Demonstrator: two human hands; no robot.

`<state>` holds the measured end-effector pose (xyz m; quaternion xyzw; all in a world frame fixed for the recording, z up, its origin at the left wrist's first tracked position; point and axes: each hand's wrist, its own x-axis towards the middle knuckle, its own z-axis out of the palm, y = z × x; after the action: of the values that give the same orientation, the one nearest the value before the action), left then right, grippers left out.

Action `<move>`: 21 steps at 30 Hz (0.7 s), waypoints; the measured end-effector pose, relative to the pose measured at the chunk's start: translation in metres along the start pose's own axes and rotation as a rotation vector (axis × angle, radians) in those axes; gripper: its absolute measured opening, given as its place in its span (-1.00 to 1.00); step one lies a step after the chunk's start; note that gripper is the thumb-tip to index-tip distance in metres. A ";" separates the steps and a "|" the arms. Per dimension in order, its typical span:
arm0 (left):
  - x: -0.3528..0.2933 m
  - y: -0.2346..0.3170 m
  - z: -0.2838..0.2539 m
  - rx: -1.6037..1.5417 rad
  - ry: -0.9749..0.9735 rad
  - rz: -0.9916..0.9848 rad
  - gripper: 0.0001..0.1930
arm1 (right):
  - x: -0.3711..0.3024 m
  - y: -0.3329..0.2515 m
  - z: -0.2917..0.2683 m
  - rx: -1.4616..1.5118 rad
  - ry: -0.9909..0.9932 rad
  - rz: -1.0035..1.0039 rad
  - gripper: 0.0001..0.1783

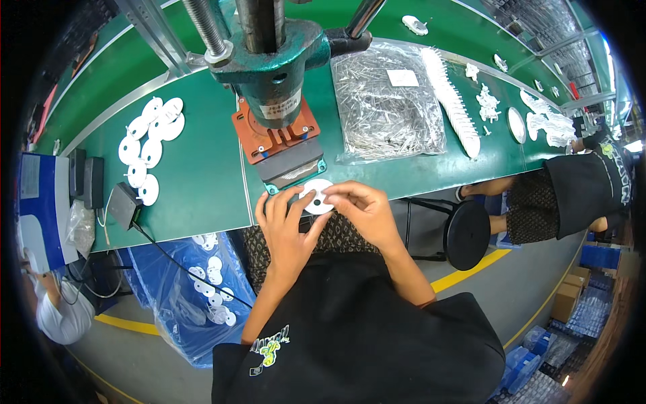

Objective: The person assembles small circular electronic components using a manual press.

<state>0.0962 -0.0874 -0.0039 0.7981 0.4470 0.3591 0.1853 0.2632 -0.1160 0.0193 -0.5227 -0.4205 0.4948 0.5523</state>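
Note:
A round white plastic disc (321, 186) with a dark hole near its middle is held between my two hands, just in front of the press at the table's near edge. My left hand (285, 227) has its fingers curled around the disc's left side. From the right, my right hand (365, 210) pinches at the disc with thumb and forefinger. Whether a small part is also in those fingertips, I cannot make out. Right beyond the disc stands the press (269, 87), with an orange plate (252, 140) and a dark grey block (289, 161) at its base.
Several white discs (153, 153) lie on the green table (195, 195) at left, beside a black box with a cable (125, 205). A clear bag of metal pins (383, 101) and a row of stacked white discs (452, 101) are at right. Below left hangs a blue-lined bin (158, 283). Another person (582, 192) is at right.

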 end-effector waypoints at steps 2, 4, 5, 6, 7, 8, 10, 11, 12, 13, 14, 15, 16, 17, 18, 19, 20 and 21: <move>0.001 0.002 0.002 -0.002 0.024 -0.018 -0.57 | 0.002 -0.002 -0.001 -0.039 -0.009 0.006 -0.85; 0.001 0.003 0.003 0.025 0.048 -0.025 -0.58 | 0.004 -0.003 -0.001 -0.333 -0.029 -0.216 -0.88; 0.002 0.003 0.004 0.024 0.049 -0.026 -0.58 | 0.004 -0.001 -0.002 -0.334 -0.030 -0.216 -0.88; 0.002 0.003 0.004 0.026 0.050 -0.024 -0.58 | 0.005 0.001 -0.003 -0.351 -0.039 -0.238 -0.88; 0.003 0.004 0.004 0.028 0.051 -0.023 -0.59 | 0.005 0.003 -0.004 -0.367 -0.049 -0.261 -0.88; 0.003 0.004 0.004 0.029 0.051 -0.025 -0.59 | 0.005 0.002 -0.004 -0.367 -0.050 -0.259 -0.88; 0.003 0.005 0.004 0.035 0.052 -0.018 -0.58 | 0.006 -0.003 -0.004 -0.471 -0.088 -0.289 -0.90; 0.002 0.005 0.004 0.035 0.051 -0.018 -0.58 | 0.006 -0.004 -0.004 -0.470 -0.087 -0.287 -0.90; 0.002 0.005 0.005 0.037 0.052 -0.020 -0.58 | 0.006 -0.005 -0.004 -0.453 -0.092 -0.268 -0.90; 0.002 0.005 0.005 0.038 0.054 -0.022 -0.58 | 0.006 -0.006 -0.004 -0.436 -0.097 -0.250 -0.89; 0.002 0.005 0.005 0.039 0.053 -0.021 -0.58 | 0.007 -0.006 -0.004 -0.436 -0.096 -0.249 -0.89; 0.002 0.005 0.004 0.041 0.052 -0.020 -0.57 | 0.008 -0.007 -0.005 -0.440 -0.108 -0.252 -0.89; 0.002 0.005 0.004 0.043 0.051 -0.020 -0.57 | 0.008 -0.008 -0.005 -0.445 -0.120 -0.255 -0.89; 0.003 0.005 0.004 0.043 0.050 -0.018 -0.57 | 0.008 -0.007 -0.006 -0.445 -0.118 -0.255 -0.89; 0.003 0.006 0.005 0.043 0.052 -0.022 -0.58 | 0.009 -0.007 -0.007 -0.485 -0.121 -0.292 -0.89; 0.004 0.006 0.005 0.043 0.055 -0.025 -0.58 | 0.009 -0.007 -0.007 -0.525 -0.124 -0.328 -0.89; 0.003 0.006 0.005 0.045 0.053 -0.025 -0.58 | 0.010 -0.007 -0.007 -0.523 -0.123 -0.328 -0.89; 0.004 0.006 0.004 0.040 0.050 -0.029 -0.59 | 0.011 -0.009 -0.007 -0.668 -0.153 -0.419 -0.86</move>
<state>0.1039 -0.0874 -0.0014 0.7859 0.4700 0.3671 0.1633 0.2726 -0.1056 0.0270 -0.5382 -0.6955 0.2451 0.4081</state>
